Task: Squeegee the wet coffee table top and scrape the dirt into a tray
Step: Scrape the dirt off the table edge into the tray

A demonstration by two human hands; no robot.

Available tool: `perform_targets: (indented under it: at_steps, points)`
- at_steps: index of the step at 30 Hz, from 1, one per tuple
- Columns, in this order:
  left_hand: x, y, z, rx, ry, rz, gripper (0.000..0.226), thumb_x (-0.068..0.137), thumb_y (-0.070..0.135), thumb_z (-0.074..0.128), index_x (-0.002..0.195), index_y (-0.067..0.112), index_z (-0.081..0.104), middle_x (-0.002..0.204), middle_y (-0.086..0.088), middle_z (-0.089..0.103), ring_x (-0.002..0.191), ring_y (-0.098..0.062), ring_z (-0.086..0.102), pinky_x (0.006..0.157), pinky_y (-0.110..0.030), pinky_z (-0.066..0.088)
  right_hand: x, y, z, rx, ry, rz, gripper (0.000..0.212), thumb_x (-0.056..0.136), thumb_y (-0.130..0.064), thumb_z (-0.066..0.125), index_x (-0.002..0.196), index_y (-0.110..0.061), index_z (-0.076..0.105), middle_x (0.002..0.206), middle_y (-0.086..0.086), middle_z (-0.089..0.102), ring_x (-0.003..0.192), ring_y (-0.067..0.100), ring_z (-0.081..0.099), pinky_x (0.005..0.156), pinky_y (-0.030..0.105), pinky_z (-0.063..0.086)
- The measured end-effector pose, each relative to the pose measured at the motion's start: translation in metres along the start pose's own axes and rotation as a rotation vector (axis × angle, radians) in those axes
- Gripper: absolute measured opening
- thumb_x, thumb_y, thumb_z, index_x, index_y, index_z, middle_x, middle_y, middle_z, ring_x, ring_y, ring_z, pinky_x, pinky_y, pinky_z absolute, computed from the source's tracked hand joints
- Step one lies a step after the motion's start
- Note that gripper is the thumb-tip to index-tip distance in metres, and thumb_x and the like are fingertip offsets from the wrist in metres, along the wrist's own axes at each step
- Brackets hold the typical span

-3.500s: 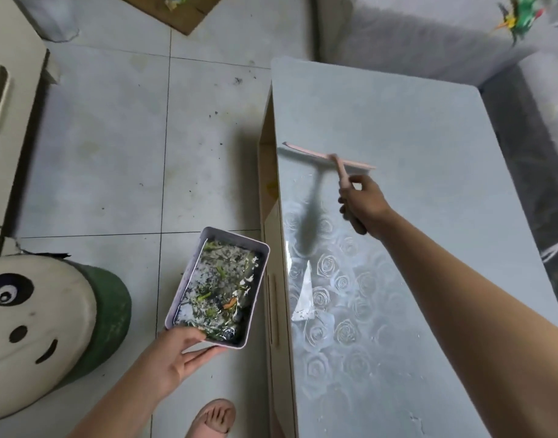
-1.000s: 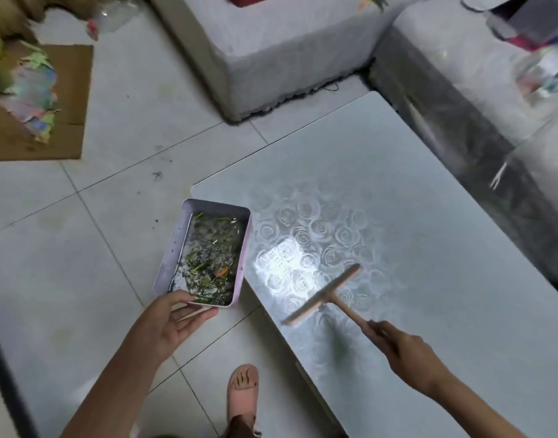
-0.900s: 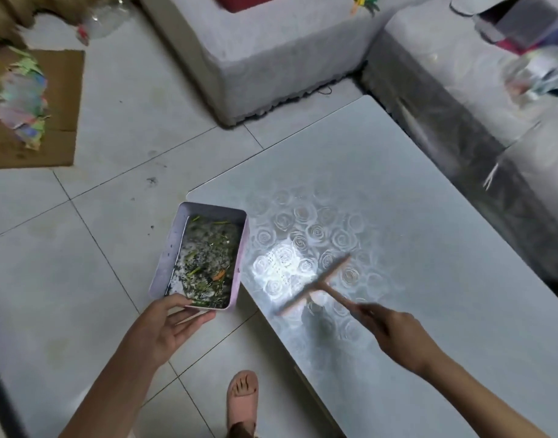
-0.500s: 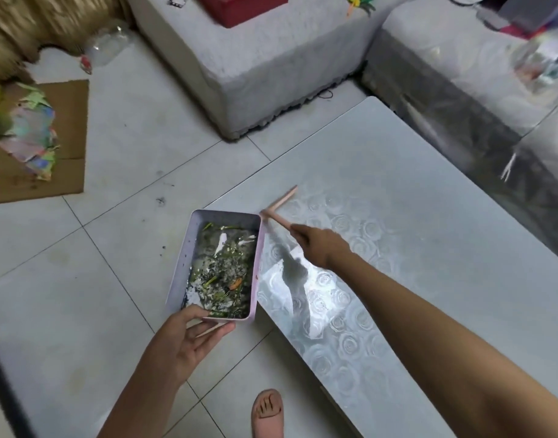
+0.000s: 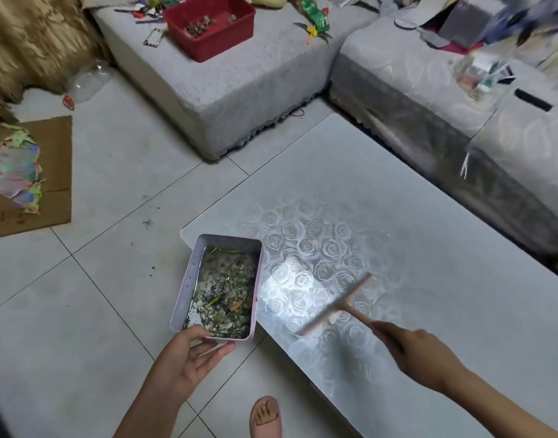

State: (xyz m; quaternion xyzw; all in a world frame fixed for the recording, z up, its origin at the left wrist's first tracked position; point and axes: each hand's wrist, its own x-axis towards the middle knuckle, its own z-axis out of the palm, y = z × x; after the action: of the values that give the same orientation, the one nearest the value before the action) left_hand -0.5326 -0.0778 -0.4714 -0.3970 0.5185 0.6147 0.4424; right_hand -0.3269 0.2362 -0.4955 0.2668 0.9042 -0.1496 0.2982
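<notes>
My right hand (image 5: 419, 350) is blurred, its fingers clenched on the squeegee (image 5: 337, 306) handle; the blade lies tilted on the wet desk (image 5: 429, 248), near its left edge. My left hand (image 5: 189, 358) grips the near end of the tray (image 5: 189, 279), thumb over the rim, held against that edge, with dirt and green scraps inside. The far desk stays open. Sofas (image 5: 239, 77) crowd two sides; speckled tile floor (image 5: 81, 295) lies left, my sandalled foot (image 5: 266, 417) below.

Soft daylight, glare patch on coffee table (image 5: 429, 248), blurred top-right corner
</notes>
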Motion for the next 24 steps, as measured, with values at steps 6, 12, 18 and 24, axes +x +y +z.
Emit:
perform_targets:
  at_steps: [6, 12, 18, 24]
  points:
    - [-0.012, -0.037, 0.013, 0.019, 0.010, 0.015, 0.012, 0.086, -0.004, 0.046, 0.094, -0.002, 0.054, 0.106, -0.032, 0.061, 0.062, -0.038, 0.070, 0.043, -0.029, 0.055, 0.037, -0.066, 0.015, 0.031, 0.032, -0.152, 0.035, 0.102, -0.041, 0.025, 0.131, -0.038, 0.045, 0.098, 0.006, 0.067, 0.083, 0.029, 0.061, 0.062, 0.032, 0.041]
    - [-0.021, -0.081, 0.023, 0.057, 0.009, 0.002, 0.010, 0.086, -0.004, 0.045, 0.090, -0.002, 0.054, 0.090, -0.030, 0.064, 0.056, -0.036, 0.069, 0.043, -0.030, 0.056, -0.021, 0.004, 0.064, 0.100, -0.016, -0.078, 0.035, 0.102, -0.043, 0.023, 0.133, -0.041, 0.039, 0.099, 0.006, 0.067, 0.085, 0.031, 0.063, 0.061, 0.031, 0.039]
    - [-0.036, -0.128, 0.039, 0.077, -0.013, -0.044, 0.013, 0.085, -0.004, 0.045, 0.091, -0.006, 0.056, 0.074, -0.030, 0.068, 0.057, -0.035, 0.070, 0.043, -0.029, 0.056, -0.119, 0.102, 0.093, 0.010, -0.123, 0.027, 0.035, 0.101, -0.041, 0.022, 0.133, -0.042, 0.037, 0.096, 0.003, 0.067, 0.087, 0.027, 0.064, 0.058, 0.032, 0.037]
    - [-0.046, -0.164, 0.057, 0.086, -0.008, -0.071, 0.012, 0.085, -0.004, 0.044, 0.090, -0.007, 0.055, 0.072, -0.031, 0.067, 0.056, -0.037, 0.069, 0.044, -0.031, 0.056, -0.100, 0.088, 0.056, 0.010, 0.020, -0.097, 0.031, 0.102, -0.037, 0.026, 0.129, -0.041, 0.039, 0.096, 0.008, 0.066, 0.088, 0.032, 0.063, 0.063, 0.035, 0.039]
